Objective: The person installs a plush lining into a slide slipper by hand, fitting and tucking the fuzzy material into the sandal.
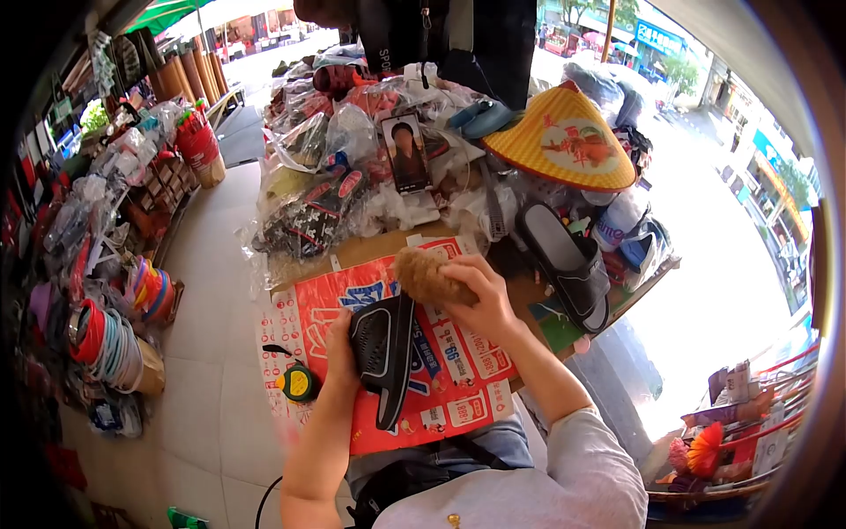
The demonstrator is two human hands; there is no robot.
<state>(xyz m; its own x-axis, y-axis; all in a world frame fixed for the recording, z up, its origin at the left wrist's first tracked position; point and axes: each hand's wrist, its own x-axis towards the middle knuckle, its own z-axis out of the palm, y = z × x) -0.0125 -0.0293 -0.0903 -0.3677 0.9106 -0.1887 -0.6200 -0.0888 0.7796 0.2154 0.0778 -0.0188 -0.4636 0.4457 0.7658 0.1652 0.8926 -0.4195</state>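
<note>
My left hand (341, 344) is closed on the side of a black slide sandal (384, 351), which is tilted on its edge above a red printed sheet (319, 304). In my right hand (485, 298) is a brown fuzzy clump (425, 273), gripped at its right end. It hangs just above the upper end of the sandal; whether the two touch I cannot tell. A second black slide sandal (566, 264) lies to the right with its grey insole up. Left of my forearm, a round black container with a yellow top (298, 382) sits on the sheet.
Behind the sheet is a heap of plastic-wrapped goods (352, 132) with a propped phone (405, 154). A yellow conical hat (564, 137) and a hanging black bag (449, 44) are beyond. Coiled cords (115, 348) stand at left, a basket (731, 485) at lower right.
</note>
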